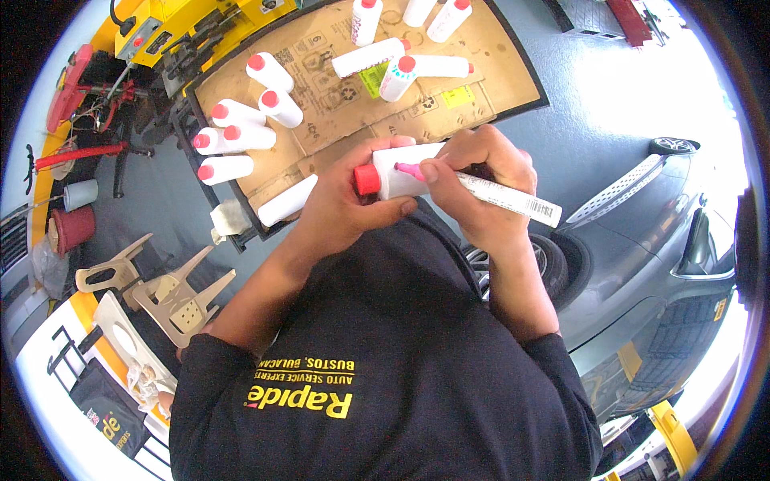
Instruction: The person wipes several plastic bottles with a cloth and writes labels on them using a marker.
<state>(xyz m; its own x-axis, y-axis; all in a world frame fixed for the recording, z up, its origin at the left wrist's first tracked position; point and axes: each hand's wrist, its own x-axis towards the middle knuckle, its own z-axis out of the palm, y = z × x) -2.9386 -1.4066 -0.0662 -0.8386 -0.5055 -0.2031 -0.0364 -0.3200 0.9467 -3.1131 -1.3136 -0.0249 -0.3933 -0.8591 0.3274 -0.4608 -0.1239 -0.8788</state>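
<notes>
My left hand (pixel 349 188) is closed around a white plastic bottle (pixel 389 180) with a red cap (pixel 366 179), held sideways in front of my chest with the cap toward the left. In my right hand (pixel 481 180) is a marker (pixel 513 199) with a white barrel and a pink front end, its dark tip at the side of the bottle near the shoulder. Part of the bottle's far end is hidden behind my right hand. A white bottle (pixel 289 200) lies beside my left wrist at the near edge of the table.
Several red-capped white bottles (pixel 281 108) stand or lie on the cardboard-covered table (pixel 321 132). One bottle (pixel 398 78) bears coloured handwriting. A grey car (pixel 642 240) is at the right, beige plastic chairs (pixel 180 297) at the left, yellow machinery (pixel 192 32) beyond.
</notes>
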